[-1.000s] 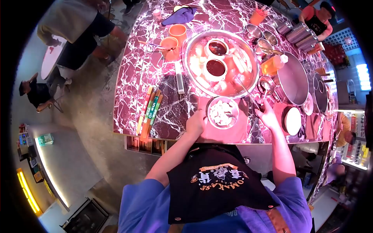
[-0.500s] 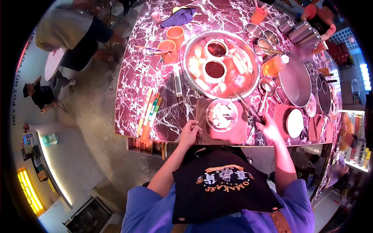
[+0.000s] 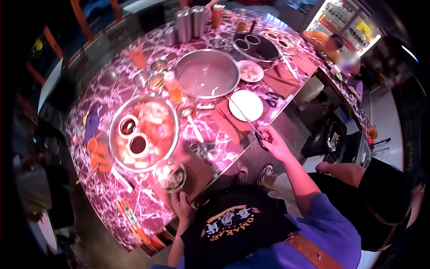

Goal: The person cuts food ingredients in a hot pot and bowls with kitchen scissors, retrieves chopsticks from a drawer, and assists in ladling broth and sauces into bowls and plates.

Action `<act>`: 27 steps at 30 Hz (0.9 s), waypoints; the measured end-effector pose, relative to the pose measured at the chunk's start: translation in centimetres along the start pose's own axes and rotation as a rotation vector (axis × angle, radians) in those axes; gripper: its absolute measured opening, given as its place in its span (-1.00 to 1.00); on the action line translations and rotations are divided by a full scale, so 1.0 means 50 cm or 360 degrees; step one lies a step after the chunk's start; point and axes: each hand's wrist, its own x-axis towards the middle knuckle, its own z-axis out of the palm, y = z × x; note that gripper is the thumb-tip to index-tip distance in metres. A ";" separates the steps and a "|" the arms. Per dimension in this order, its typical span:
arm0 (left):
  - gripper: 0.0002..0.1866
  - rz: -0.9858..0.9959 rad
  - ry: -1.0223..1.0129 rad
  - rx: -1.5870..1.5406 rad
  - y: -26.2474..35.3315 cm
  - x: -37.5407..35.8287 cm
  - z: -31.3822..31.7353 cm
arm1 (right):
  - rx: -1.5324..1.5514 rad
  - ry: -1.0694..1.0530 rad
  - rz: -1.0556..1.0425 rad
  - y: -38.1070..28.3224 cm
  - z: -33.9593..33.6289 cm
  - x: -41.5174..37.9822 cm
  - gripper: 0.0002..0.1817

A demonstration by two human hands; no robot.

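Observation:
My left hand (image 3: 181,205) is pinched closed at the near rim of a steel bowl (image 3: 157,175) holding pale pieces of food. A thin dark line runs from its fingers into the bowl; I cannot tell what it is. My right hand (image 3: 274,142) is closed round the black handle of a long thin metal tool (image 3: 244,112), past the table's near edge. The tool's far end points toward a large steel pot (image 3: 207,92), passing over the edge of a white plate (image 3: 246,106). Left of that, a wide pot (image 3: 176,117) holds reddish broth and two cups of dark sauce.
A ladle (image 3: 195,128) and a bottle of amber liquid (image 3: 173,88) stand between the pots. Black scissors (image 3: 272,98) lie beside the plate. Orange cups (image 3: 95,150) are at the left. A person in dark clothes (image 3: 380,193) stands close on my right; another (image 3: 329,45) sits farther off.
My view has swung to the right. The right hand has carried the metal tool away from the broth pot, toward the white plate. My left hand stays beside the bowl.

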 end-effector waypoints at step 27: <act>-0.80 -0.0460 -0.1271 0.0122 -0.248 0.207 0.949 | -0.0359 0.1085 0.0336 0.165 -0.892 0.312 -0.65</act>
